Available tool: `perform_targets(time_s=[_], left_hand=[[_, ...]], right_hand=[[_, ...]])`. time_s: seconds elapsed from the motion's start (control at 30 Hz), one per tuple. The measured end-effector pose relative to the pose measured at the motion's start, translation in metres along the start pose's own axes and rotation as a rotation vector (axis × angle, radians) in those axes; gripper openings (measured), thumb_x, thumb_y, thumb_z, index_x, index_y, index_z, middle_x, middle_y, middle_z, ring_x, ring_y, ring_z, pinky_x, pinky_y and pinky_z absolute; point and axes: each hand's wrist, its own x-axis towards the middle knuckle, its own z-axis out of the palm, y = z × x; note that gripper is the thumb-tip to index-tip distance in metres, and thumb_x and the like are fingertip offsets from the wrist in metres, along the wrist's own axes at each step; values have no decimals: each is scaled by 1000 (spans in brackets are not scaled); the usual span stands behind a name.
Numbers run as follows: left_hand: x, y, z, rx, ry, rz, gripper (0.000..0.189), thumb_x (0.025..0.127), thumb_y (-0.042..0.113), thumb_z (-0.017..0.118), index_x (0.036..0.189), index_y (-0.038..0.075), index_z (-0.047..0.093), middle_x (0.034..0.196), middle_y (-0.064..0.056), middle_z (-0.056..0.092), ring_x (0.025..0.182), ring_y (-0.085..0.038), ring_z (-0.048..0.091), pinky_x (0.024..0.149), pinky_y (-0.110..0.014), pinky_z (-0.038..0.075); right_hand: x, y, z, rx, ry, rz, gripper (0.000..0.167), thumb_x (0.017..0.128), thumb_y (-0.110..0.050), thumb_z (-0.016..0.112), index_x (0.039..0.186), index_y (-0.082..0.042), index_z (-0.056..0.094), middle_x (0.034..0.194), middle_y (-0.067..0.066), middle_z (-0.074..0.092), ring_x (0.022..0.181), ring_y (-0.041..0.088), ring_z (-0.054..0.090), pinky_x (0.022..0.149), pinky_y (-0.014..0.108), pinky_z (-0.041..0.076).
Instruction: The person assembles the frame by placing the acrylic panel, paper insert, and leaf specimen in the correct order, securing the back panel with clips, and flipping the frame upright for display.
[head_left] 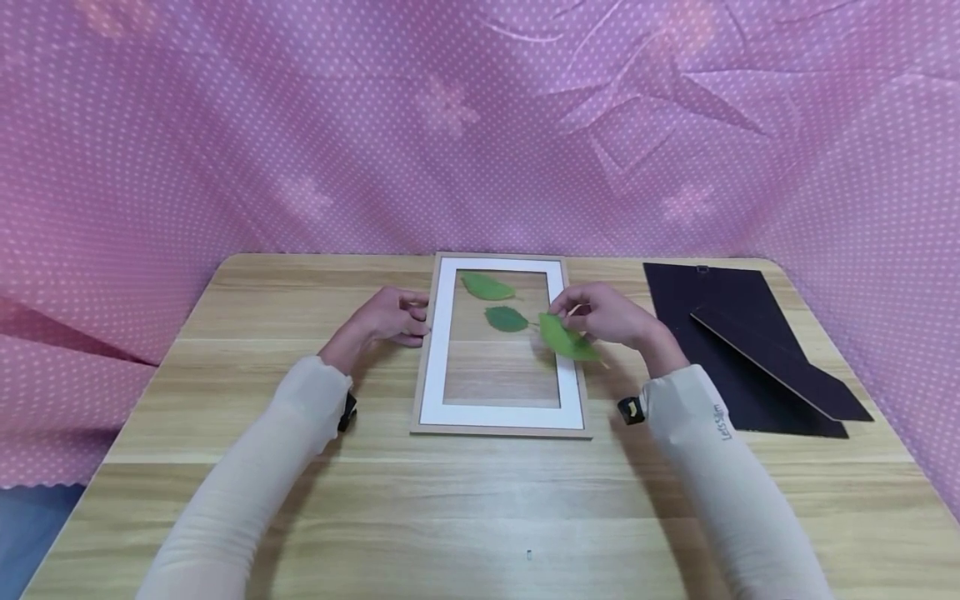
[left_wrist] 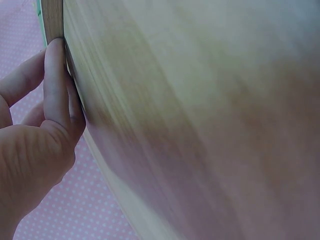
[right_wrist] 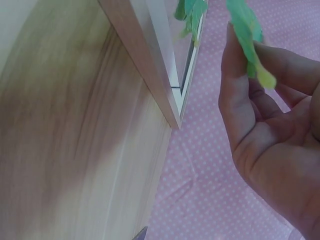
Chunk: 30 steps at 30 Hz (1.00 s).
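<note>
A picture frame (head_left: 425, 367) with a white mat (head_left: 495, 415) lies on the wooden table. Inside its opening are two green leaves: a smooth upper leaf (head_left: 487, 287) and a smaller darker leaf (head_left: 506, 318) with toothed edges. My right hand (head_left: 611, 315) pinches a third, brighter leaf (head_left: 562, 337) between thumb and fingers, over the frame's right side. The right wrist view shows that held leaf (right_wrist: 245, 35) raised with its stem end downward. My left hand (head_left: 392, 317) rests at the frame's left edge, its fingertips (left_wrist: 56, 55) touching the wooden side in the left wrist view.
On the right of the table lies a black backing board (head_left: 678, 304) with its stand leg (head_left: 780, 362) lifted at an angle. A tiny object (head_left: 528, 554) lies near the front. Pink dotted cloth (head_left: 480, 125) hangs behind and at both sides.
</note>
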Motion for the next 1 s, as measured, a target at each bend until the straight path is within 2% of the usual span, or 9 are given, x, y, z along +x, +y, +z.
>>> perform_targets(time_s=[0.53, 1.0], left_hand=[[0, 4, 1, -33, 12, -13, 69, 90, -14, 66, 152, -4, 39, 110, -15, 49, 87, -20, 61, 85, -33, 64], [-1, 5, -1, -32, 8, -28, 69, 91, -14, 66, 153, -4, 39, 110, -16, 49, 88, -21, 61, 86, -34, 64]], right_hand=[[15, -15, 13, -42, -61, -43, 20, 96, 6, 58, 113, 2, 69, 101, 14, 63, 82, 21, 58, 64, 32, 57], [29, -28, 24, 40, -132, 2, 22, 97, 6, 55, 117, 5, 65, 105, 16, 61, 85, 23, 58, 67, 34, 60]])
